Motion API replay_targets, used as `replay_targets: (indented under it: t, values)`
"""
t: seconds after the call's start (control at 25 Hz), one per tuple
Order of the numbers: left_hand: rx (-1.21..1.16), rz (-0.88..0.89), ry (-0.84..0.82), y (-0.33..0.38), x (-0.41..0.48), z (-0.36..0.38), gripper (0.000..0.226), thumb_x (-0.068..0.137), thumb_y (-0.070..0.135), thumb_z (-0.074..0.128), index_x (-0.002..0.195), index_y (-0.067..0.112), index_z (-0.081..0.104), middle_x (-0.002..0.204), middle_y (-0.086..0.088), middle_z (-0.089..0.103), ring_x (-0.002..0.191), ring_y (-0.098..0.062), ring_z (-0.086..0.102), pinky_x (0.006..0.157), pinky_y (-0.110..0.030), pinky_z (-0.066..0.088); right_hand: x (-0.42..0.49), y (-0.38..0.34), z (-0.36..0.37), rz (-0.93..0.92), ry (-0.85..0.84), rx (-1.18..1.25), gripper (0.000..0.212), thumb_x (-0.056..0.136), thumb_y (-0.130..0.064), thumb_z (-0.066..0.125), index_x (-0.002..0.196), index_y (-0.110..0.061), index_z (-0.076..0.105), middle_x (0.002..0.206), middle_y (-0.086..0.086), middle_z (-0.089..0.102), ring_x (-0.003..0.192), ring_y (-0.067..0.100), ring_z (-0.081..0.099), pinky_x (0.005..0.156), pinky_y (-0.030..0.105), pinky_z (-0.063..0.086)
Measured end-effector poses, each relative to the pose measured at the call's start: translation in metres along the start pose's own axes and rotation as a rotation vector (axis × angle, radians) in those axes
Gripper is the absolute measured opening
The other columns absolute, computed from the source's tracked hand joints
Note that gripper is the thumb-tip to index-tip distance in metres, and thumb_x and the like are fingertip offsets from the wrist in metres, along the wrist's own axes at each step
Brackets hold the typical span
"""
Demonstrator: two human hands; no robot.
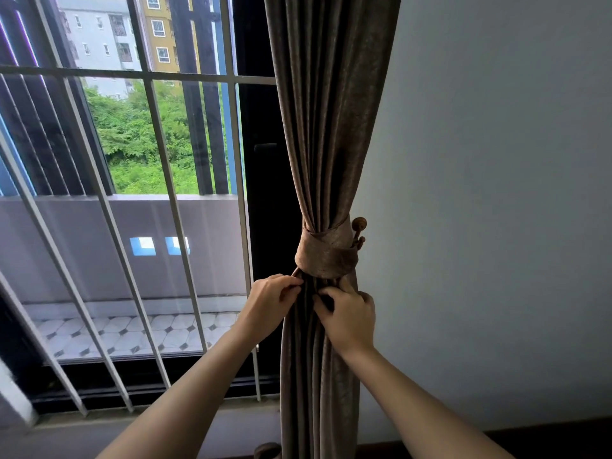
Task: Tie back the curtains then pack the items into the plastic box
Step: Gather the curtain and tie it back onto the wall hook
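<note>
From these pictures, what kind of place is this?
Probably a room in an upper-floor flat: a brown curtain tied back beside a barred window, a tiled balcony outside, and apartment blocks beyond.

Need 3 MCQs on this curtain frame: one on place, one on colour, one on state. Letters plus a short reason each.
1. Where are both hands on the curtain?
A. Just below the tieback
B. Up above the tieback
C. On the window bars

2. What colour is the curtain?
A. White
B. Brown
C. Blue

3. What state is the curtain in?
A. Hanging loose and spread over the window
B. Gathered and wrapped by the tieback
C. Lying on the floor

Answers:
1. A: the left hand and the right hand pinch the folds right under the tieback.
2. B: the fabric and its matching band are both brown.
3. B: the band circles the bunched folds beside the wall hook, and the window bars are uncovered.
</note>
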State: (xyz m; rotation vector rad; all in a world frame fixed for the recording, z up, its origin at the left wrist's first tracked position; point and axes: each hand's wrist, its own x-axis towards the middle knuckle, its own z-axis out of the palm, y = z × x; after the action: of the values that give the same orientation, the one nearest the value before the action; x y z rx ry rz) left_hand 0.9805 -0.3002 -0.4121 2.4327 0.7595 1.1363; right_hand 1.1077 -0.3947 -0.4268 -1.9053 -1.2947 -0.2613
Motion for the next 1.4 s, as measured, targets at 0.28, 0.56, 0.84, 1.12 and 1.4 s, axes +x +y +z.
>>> replay_targets:
  t: [0.28, 0.56, 0.84, 1.12, 1.4]
  values:
    - [0.192, -0.158, 0.035, 0.024, 0.009, 0.014, 0.019, 0.090, 0.022, 0.056, 0.081, 0.008, 0.065, 0.073, -0.006, 0.053, 0.063, -0.028, 0.055, 0.057, -0.038, 0.047, 0.002, 0.004, -0.008, -0.033, -0.108, 0.011, 0.019, 0.089, -0.037, 0.054, 0.092, -0.021, 0.064, 0.099, -0.007, 0.063, 0.082, 0.015, 0.061, 0.091, 0.034, 0.038]
    - [0.070, -0.017, 0.001, 0.037, -0.011, 0.012, 0.017, 0.082, 0.016, 0.061, 0.070, 0.006, 0.053, 0.067, 0.000, 0.050, 0.052, -0.017, 0.043, 0.051, -0.025, 0.034, 0.008, 0.023, -0.024, -0.053, -0.231, 0.380, 0.026, 0.081, -0.034, 0.044, 0.083, -0.013, 0.060, 0.085, -0.002, 0.060, 0.071, 0.008, 0.058, 0.066, 0.026, 0.047]
    - [0.050, 0.111, 0.048, 0.056, -0.022, 0.026, 0.014, 0.080, 0.017, 0.058, 0.071, 0.006, 0.056, 0.071, -0.005, 0.056, 0.052, -0.023, 0.052, 0.049, -0.028, 0.043, 0.036, 0.061, -0.057, -0.077, -0.390, 0.396, 0.022, 0.080, -0.022, 0.045, 0.088, -0.018, 0.065, 0.093, 0.001, 0.068, 0.080, 0.002, 0.058, 0.070, 0.016, 0.044]
    - [-0.084, 0.094, 0.033, 0.050, -0.032, 0.027, 0.018, 0.090, 0.017, 0.060, 0.104, 0.010, 0.051, 0.077, 0.005, 0.060, 0.060, -0.003, 0.060, 0.056, -0.017, 0.053, -0.003, 0.052, -0.050, -0.062, -0.175, 0.448, 0.017, 0.080, -0.027, 0.065, 0.086, -0.018, 0.052, 0.081, -0.007, 0.060, 0.074, 0.008, 0.061, 0.068, 0.030, 0.053]
    - [0.087, -0.050, -0.023, 0.040, -0.030, 0.029, 0.023, 0.088, 0.017, 0.061, 0.070, 0.004, 0.057, 0.060, -0.001, 0.055, 0.051, -0.017, 0.051, 0.050, -0.030, 0.041, -0.011, 0.063, -0.045, -0.012, -0.040, 0.354, 0.012, 0.083, -0.020, 0.070, 0.081, -0.009, 0.068, 0.070, 0.001, 0.069, 0.066, 0.010, 0.063, 0.062, 0.023, 0.051]
